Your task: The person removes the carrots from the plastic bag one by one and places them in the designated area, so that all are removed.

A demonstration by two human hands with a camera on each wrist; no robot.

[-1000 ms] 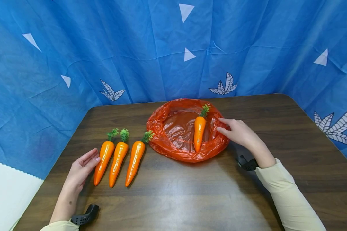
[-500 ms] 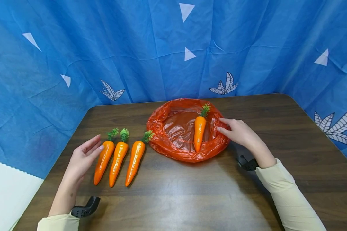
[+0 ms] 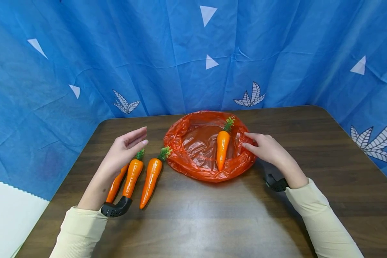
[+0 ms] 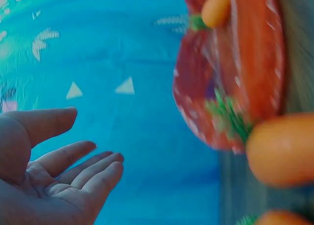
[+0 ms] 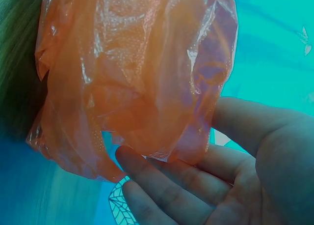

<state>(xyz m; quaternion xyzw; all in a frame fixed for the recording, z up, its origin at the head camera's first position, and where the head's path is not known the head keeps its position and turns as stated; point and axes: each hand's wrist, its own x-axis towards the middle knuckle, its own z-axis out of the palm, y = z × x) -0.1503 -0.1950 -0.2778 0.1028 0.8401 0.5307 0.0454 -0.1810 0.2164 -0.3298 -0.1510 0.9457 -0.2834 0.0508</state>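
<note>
My left hand (image 3: 126, 148) is raised over the left end of the carrot row, holding nothing. In the left wrist view its thumb and fingers (image 4: 100, 173) are spread apart. Below it lie the left carrot (image 3: 117, 183), partly hidden by the hand and wrist, and the middle carrot (image 3: 133, 177). The right carrot (image 3: 151, 182) has its leafy top against a red plastic bag (image 3: 193, 170). Another carrot (image 3: 223, 148) lies inside the bag's round mouth. My right hand (image 3: 267, 147) touches the bag's right rim with thumb and fingers extended and apart; some fingertips are behind the film.
The brown wooden table (image 3: 213, 222) carries everything. A blue patterned curtain (image 3: 167, 79) hangs along its back and sides. A black wrist camera (image 3: 117, 207) on the left arm covers part of the carrots' lower ends.
My left hand has risen from beside the left carrot and moved right and away from me, over the carrot tops. The right hand, bag and carrots have stayed put.
</note>
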